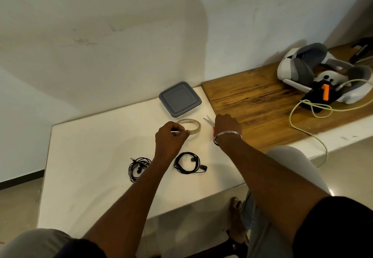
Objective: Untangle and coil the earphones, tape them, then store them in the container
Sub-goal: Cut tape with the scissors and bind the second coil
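On the white counter point(84, 157) the grey container point(180, 98) sits at the back with its lid on, so storing is not yet done. Two sets of earphones lie near the front, the left earphones point(138, 168) and the right earphones point(188, 162), both coiled; taping seems to be what is left. The left hand point(171, 138) has its grip pinched at the tape roll point(189, 126), probably on the free end. The right hand point(228, 126) covers the scissors point(209, 121); its grip I cannot tell.
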